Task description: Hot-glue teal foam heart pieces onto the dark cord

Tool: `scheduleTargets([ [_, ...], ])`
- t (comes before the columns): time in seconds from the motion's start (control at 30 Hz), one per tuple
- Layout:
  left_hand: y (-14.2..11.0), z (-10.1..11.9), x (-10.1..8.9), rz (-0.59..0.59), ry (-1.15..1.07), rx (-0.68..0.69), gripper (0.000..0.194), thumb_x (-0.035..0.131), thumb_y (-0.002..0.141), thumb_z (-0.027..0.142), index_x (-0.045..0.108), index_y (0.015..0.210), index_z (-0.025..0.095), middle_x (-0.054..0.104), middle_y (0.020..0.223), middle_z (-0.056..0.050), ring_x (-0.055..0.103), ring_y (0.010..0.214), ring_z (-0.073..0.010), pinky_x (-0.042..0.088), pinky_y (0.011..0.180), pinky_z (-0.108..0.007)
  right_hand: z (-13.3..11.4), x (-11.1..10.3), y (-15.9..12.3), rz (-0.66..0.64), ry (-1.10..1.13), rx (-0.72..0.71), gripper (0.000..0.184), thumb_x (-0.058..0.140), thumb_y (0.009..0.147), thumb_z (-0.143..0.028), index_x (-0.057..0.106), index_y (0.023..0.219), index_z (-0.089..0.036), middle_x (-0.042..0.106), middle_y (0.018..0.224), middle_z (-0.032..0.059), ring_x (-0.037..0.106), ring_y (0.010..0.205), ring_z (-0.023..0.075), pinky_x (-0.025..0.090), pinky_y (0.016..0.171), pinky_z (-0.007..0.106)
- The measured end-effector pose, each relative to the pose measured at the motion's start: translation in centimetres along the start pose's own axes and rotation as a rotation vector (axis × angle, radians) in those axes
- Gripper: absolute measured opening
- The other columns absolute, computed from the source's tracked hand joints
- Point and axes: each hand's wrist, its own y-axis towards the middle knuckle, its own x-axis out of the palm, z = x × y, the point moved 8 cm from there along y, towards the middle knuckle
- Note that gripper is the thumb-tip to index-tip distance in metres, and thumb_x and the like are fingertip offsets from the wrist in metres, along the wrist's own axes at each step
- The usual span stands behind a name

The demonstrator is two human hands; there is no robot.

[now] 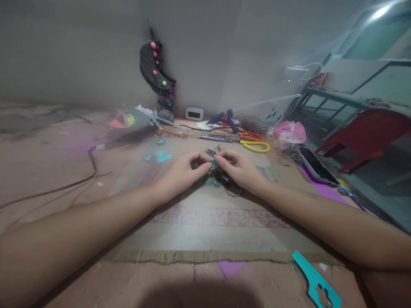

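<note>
My left hand [189, 169] is closed in a pinch, thumb and forefinger on a small teal piece [213, 164]. Beside it, my right hand [239, 167] is closed around small scissors [211, 152], whose short dark blades point up and to the left. The fingertips of both hands nearly meet above the work surface. Dark loops show beneath my right hand, partly hidden, and I cannot make out what they belong to. Several teal cut-outs [164, 157] lie to the left of my left hand.
Yellow-handled scissors [255, 146] and orange-handled scissors [252, 136] lie beyond my hands. Behind are a blue glue gun [226, 119], grey yarn [255, 125] and a digital clock [194, 114]. A phone [317, 164] lies right; a teal cut sheet [316, 280] lies near front. A red chair [369, 132] stands beyond.
</note>
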Motion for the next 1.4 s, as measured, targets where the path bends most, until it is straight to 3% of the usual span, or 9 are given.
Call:
scheduleTargets([
  [0.2, 0.1, -0.3, -0.4, 0.036, 0.011, -0.031, 0.015, 0.057, 0.087, 0.03, 0.066, 0.085, 0.018, 0.069, 0.084, -0.001, 0.061, 0.08, -0.0161, 0.046, 0.078, -0.027, -0.2, 0.0, 0.0, -0.02, 0.064, 0.018, 0.027, 0.053, 0.092, -0.04, 0.057, 0.076, -0.019, 0.053, 0.064, -0.003, 0.048, 0.058, 0.0106, 0.038, 0.058, 0.025],
  [0.37, 0.2, -0.1, -0.3, 0.025, 0.012, -0.015, 0.015, 0.057, 0.087, 0.03, 0.065, 0.084, 0.018, 0.069, 0.086, -0.002, 0.061, 0.081, -0.0167, 0.047, 0.079, -0.028, 0.0, 0.0, 0.1, -0.02, 0.008, 0.009, 0.02, 0.054, 0.09, -0.035, 0.061, 0.084, -0.018, 0.055, 0.066, -0.0028, 0.05, 0.059, 0.0113, 0.039, 0.059, 0.025],
  [0.57, 0.2, -0.2, -0.2, 0.029, -0.006, -0.021, 0.019, 0.061, 0.084, 0.032, 0.064, 0.096, 0.017, 0.07, 0.094, -0.003, 0.062, 0.086, -0.0174, 0.048, 0.08, -0.029, 0.3, 0.0, 0.1, -0.012, -0.01, 0.013, 0.021, 0.054, 0.09, -0.036, 0.062, 0.083, -0.018, 0.055, 0.065, -0.0028, 0.051, 0.061, 0.0116, 0.04, 0.06, 0.025],
  [0.77, 0.2, -0.1, -0.2, 0.018, -0.003, -0.004, 0.017, 0.057, 0.087, 0.033, 0.064, 0.086, 0.017, 0.069, 0.087, -0.002, 0.062, 0.083, -0.017, 0.047, 0.078, -0.028, 0.1, 0.3, 0.1, -0.036, -0.001, 0.024, 0.021, 0.055, 0.09, -0.037, 0.061, 0.083, -0.018, 0.055, 0.064, -0.0029, 0.05, 0.059, 0.0115, 0.039, 0.058, 0.025],
  [0.97, 0.2, 0.1, -0.2, 0.025, -0.023, 0.001, 0.019, 0.054, 0.09, 0.033, 0.063, 0.082, 0.018, 0.067, 0.085, -0.002, 0.061, 0.082, -0.0168, 0.046, 0.078, -0.028, 0.3, -0.2, 0.3, 0.001, 0.09, 0.047, 0.026, 0.055, 0.09, -0.04, 0.058, 0.078, -0.018, 0.054, 0.065, -0.0029, 0.049, 0.059, 0.0111, 0.039, 0.058, 0.025],
  [1.2, 0.2, -0.4, -0.1, 0.023, -0.069, -0.034, 0.022, 0.055, 0.09, 0.038, 0.065, 0.087, 0.018, 0.068, 0.089, -0.002, 0.061, 0.083, -0.0167, 0.046, 0.079, -0.029, 0.4, -1.4, 0.7, 0.076, 0.051, 0.04, 0.029, 0.053, 0.091, -0.04, 0.056, 0.072, -0.019, 0.053, 0.061, -0.0034, 0.048, 0.058, 0.0112, 0.038, 0.058, 0.025],
  [1.4, 0.1, -0.4, 0.0, 0.001, -0.028, -0.015, 0.023, 0.055, 0.091, 0.038, 0.065, 0.09, 0.018, 0.069, 0.091, -0.002, 0.061, 0.085, -0.0173, 0.046, 0.081, -0.029, 0.1, -0.5, 0.4, 0.013, 0.044, 0.033, 0.028, 0.054, 0.09, -0.038, 0.057, 0.072, -0.018, 0.053, 0.062, -0.003, 0.048, 0.059, 0.0107, 0.038, 0.058, 0.024],
])
